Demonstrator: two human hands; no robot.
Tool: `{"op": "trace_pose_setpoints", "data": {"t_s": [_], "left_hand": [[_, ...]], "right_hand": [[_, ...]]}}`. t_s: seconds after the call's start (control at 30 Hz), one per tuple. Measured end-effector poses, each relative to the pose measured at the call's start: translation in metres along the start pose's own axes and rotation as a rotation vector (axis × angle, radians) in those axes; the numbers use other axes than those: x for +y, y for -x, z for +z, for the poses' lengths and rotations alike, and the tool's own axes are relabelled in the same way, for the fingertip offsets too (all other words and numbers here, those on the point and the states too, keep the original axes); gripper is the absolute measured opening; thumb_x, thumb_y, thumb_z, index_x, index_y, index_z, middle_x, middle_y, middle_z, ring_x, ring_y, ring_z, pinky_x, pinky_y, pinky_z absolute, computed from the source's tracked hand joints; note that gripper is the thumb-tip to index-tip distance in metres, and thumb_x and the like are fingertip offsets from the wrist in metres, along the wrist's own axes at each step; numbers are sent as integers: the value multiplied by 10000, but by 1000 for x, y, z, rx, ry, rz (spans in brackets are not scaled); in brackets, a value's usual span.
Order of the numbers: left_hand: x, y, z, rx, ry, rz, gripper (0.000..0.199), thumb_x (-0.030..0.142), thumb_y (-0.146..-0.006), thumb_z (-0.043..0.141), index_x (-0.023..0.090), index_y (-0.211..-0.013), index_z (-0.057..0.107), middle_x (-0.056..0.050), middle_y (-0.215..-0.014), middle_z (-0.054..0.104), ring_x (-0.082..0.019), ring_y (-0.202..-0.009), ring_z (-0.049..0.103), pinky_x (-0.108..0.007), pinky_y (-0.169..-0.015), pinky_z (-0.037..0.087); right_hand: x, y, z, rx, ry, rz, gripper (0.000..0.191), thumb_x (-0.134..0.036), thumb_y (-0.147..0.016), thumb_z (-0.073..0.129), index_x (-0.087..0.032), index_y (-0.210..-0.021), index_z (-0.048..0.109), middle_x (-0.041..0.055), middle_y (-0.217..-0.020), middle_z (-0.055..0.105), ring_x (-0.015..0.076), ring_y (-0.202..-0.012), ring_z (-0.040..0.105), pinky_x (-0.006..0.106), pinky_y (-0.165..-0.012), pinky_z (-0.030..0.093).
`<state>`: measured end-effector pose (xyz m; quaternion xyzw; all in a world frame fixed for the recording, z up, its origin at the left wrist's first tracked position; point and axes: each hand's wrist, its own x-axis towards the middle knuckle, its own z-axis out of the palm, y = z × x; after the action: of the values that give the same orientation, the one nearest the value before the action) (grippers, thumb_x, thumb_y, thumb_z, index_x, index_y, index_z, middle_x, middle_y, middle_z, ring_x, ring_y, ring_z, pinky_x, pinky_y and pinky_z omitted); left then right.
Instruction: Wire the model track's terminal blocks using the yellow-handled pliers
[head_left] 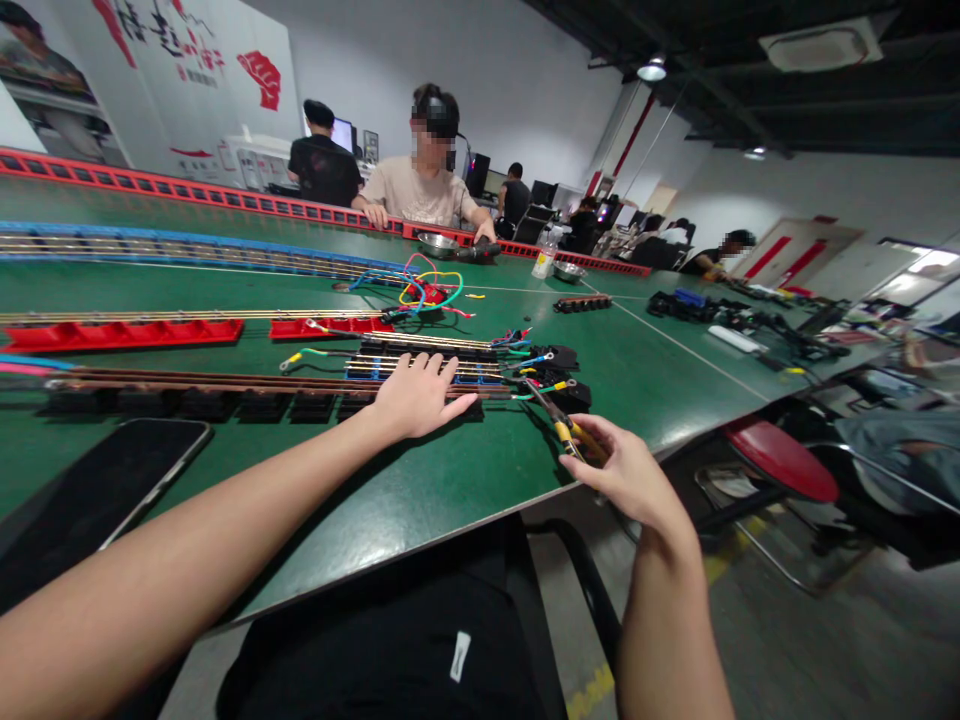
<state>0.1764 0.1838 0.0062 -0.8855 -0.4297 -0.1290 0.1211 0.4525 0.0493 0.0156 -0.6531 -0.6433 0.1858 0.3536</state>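
My left hand (416, 395) lies with its fingers spread across a set of long metal rods (315, 382) mounted on black and blue holders. My right hand (626, 470) is closed round the yellow handles of a pair of pliers (564, 432). The plier jaws reach up to the right end of the rods, by short wires with ring terminals. One blue wire (536, 362) and one green-yellow wire (559, 386) stick out there beside black end pieces (555, 357). Whether the jaws grip a wire I cannot tell.
A phone (112, 480) lies at the left front. Behind are red holders (127, 334), a blue rail (187, 243) and a bundle of coloured wires (435, 290). A co-worker (427, 190) sits across the green table (360, 520), near metal bowls and a bottle (546, 254). A red stool (780, 460) stands right.
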Motion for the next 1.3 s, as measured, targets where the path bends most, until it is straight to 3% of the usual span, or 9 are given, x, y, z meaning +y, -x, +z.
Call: {"op": "trace_pose_setpoints", "data": {"t_s": [0.23,0.4,0.57,0.77,0.93,1.07,1.3], "left_hand": [[1,0,-3,-14,-5,-1,761,653,-953,197,104,-1406,466,-203,-1360,542,-351,-1223,505,-478,-1000,341],[1,0,-2,-10,-5,-3,756,653,-953,204,108,-1409,463,-200,-1350,549,-346,-1217,509,-472,-1000,340],[1,-1,-1,-9,0,2,771,659,-950,195,100,-1408,464,-205,-1338,556,-351,-1203,516,-473,-985,348],[1,-1,0,-5,11,-2,776,666,-946,194,106,-1412,463,-200,-1345,553,-349,-1210,511,-475,-995,340],[1,0,0,1,10,-4,772,659,-948,196,102,-1409,467,-203,-1344,552,-356,-1204,513,-479,-998,335],[1,0,0,-3,9,-11,767,664,-945,191,120,-1410,469,-195,-1344,555,-360,-1185,520,-487,-995,337],[1,-1,0,-6,35,-11,775,666,-942,201,109,-1411,466,-202,-1362,542,-355,-1228,499,-486,-1018,323]], "right_hand": [[-18,11,12,144,405,-167,502,-272,-736,671,-129,-1210,584,163,-1177,664,299,-1072,641,446,-953,503],[-21,18,25,196,576,-252,499,-199,-763,646,-118,-1240,520,189,-1226,627,331,-1113,592,482,-964,479],[-24,24,29,217,590,-244,354,-165,-787,607,-181,-1123,497,144,-1089,640,306,-1009,606,457,-854,520],[-21,26,33,208,730,-330,229,-121,-774,602,-187,-987,550,167,-1300,569,333,-1072,551,474,-854,505],[-17,22,33,201,648,-331,147,-207,-813,625,-164,-954,622,170,-1232,602,314,-1050,561,464,-886,500],[-18,16,30,155,512,-253,196,-291,-806,658,-160,-951,672,153,-1137,624,299,-1051,589,448,-924,486],[-28,8,23,-62,228,-138,190,-362,-814,652,-187,-845,718,61,-876,629,197,-764,610,321,-700,495]]}}
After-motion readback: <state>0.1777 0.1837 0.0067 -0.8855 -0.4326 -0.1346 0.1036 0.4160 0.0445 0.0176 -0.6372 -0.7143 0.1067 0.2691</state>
